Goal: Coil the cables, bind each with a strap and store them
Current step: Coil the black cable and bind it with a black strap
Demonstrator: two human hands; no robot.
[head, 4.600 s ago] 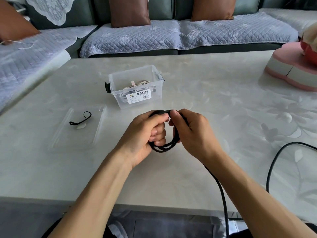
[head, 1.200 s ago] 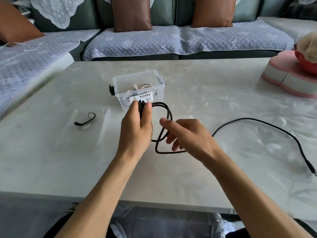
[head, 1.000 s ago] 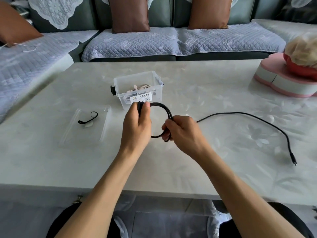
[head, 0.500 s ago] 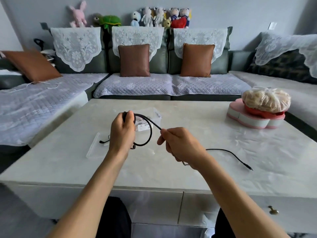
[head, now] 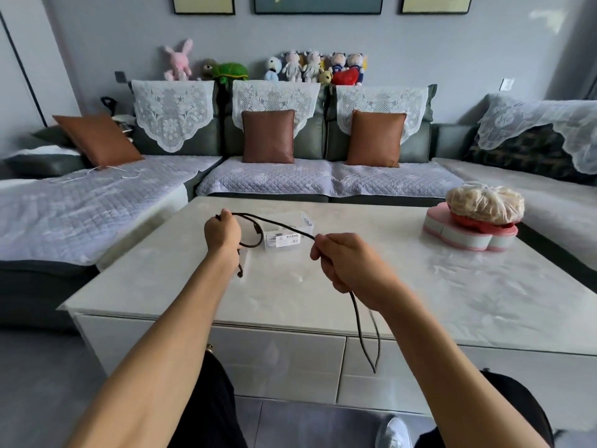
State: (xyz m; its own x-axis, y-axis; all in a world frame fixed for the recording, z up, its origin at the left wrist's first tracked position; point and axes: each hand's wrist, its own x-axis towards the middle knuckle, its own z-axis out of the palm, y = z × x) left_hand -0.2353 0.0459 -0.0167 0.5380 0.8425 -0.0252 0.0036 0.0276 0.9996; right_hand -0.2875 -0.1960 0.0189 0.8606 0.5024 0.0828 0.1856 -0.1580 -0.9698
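While coiling goes on above the table [head: 420,295], near its front edge: left hand [head: 222,232] gripping a small loop of cable [head: 281,225], right hand [head: 345,263] clenched on the slack. Light, limp; best pinched where loops cross.

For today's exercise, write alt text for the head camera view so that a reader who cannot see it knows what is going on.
A person's left hand holds up a partly coiled black cable while the right hand grips the stretch leading off it, its free end dangling before a pale table. A clear storage box sits behind the hands, with a sofa beyond.
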